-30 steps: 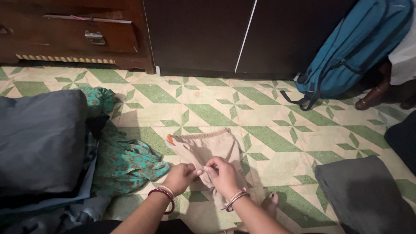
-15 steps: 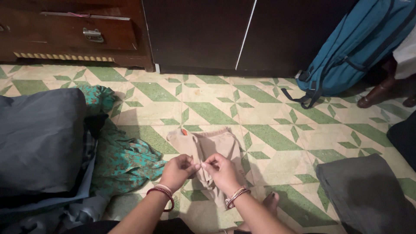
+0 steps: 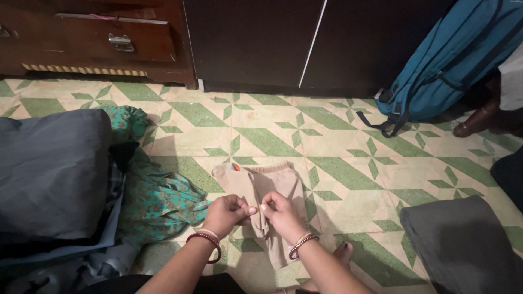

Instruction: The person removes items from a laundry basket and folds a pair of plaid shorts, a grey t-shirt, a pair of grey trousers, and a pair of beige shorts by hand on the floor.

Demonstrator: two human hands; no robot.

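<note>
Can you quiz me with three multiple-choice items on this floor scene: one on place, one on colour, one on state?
1. Where is the backpack?
A. far right, against the dark cabinet
B. on the pillow
C. beside the foot

2. What colour is the garment under the hands?
A. teal
B. beige
C. grey

3. How do the left hand and right hand hold it?
A. both pinch it
B. only one touches it
C. both are lifted clear

Answers: 1 A, it leans there. 2 B, the cloth is pale tan. 3 A, fingertips of both hands grip the fabric.

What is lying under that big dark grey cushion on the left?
Under the cushion, a green patterned cloth and bluish fabric stick out. How far they reach beneath it is covered.
</note>
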